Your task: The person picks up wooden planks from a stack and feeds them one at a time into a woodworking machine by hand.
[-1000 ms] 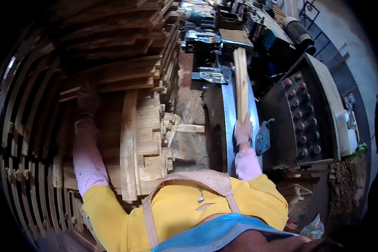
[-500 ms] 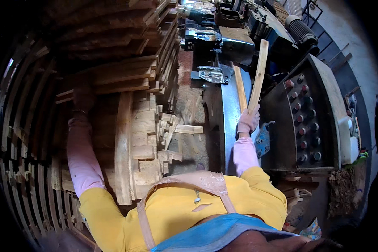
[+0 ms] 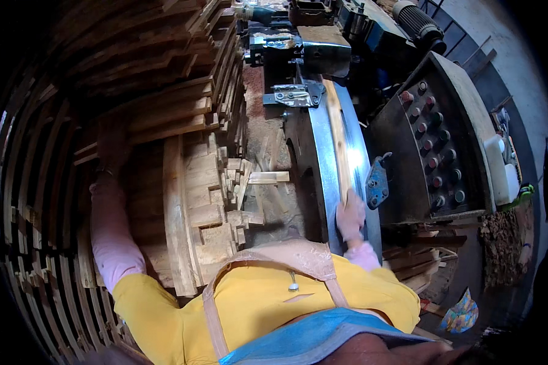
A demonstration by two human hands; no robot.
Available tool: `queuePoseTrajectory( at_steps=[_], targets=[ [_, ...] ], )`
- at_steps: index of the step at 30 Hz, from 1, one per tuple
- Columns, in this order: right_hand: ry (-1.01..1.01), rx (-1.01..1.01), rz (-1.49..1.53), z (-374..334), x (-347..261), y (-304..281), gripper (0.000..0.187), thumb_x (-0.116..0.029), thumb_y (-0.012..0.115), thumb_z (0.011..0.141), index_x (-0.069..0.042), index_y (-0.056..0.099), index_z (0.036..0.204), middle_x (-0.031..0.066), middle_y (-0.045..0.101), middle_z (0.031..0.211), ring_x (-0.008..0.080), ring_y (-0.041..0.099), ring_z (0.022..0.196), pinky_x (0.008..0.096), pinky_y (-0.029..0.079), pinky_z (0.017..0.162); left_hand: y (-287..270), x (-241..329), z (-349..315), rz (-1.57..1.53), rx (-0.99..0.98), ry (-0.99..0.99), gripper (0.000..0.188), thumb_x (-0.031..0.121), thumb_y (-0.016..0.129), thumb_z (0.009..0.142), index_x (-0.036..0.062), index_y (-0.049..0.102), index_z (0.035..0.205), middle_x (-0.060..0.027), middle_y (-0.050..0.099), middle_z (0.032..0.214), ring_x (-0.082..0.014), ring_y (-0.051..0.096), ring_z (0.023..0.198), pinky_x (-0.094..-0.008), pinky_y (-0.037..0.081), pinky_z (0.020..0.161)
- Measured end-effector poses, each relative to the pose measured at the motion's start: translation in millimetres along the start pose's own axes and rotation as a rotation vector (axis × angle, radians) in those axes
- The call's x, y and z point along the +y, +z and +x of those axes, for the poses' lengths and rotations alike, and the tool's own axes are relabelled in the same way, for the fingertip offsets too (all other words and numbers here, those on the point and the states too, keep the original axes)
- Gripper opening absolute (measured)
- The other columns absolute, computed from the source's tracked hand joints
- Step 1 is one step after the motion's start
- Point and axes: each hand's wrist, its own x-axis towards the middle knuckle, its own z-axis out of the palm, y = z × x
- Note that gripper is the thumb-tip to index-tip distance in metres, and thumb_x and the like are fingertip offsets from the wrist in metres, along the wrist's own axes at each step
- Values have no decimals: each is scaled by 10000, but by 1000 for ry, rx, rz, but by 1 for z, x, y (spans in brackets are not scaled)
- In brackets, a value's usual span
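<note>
My right hand (image 3: pixel 351 218) is closed around the near end of a long wooden strip (image 3: pixel 342 152). The strip lies lengthwise on the shiny metal bed (image 3: pixel 323 176) of a machine, its far end toward a metal guide block (image 3: pixel 295 95). Whether a second strip lies ahead of it in line, I cannot make out. Over on the left, my left hand (image 3: pixel 111 143) is in deep shadow at the ends of stacked wooden boards (image 3: pixel 170 129); its fingers are hidden. Beside that arm, one long board (image 3: pixel 178 213) lies across the pile of cut wood blocks (image 3: pixel 207 216).
Right of the bed stands a dark control box (image 3: pixel 435 143) with several round buttons. A blue metal bracket (image 3: pixel 377 182) sits on the bed's right edge. Tall racks of boards (image 3: pixel 49 164) line the left. Offcuts (image 3: pixel 268 177) lie between pile and machine.
My right hand has drawn back toward my body and lowered the raised strip onto the metal bed. My left hand remains at the stacked boards. The view has shifted slightly.
</note>
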Motion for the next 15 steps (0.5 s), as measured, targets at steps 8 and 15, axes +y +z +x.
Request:
queuePoseTrajectory(
  at_steps=[8,15],
  targets=[
    [-183,308,-160,51,-2,11,251,-230,717,880,-162,653,1112,110,696,1019,365,672,975,511,540,755,22,7,-44,10,239,155,649,122,703,795,106,600,1436,-153,687,1291,-343,665,1151,-495,522,1001],
    [-268,276,-39,190,-41,22,81,-267,662,926,-191,667,954,100,709,865,363,685,890,514,534,742,-83,75,-32,-147,273,190,511,154,761,749,129,687,1254,-112,705,1154,-329,673,1057,-461,541,936]
  ],
)
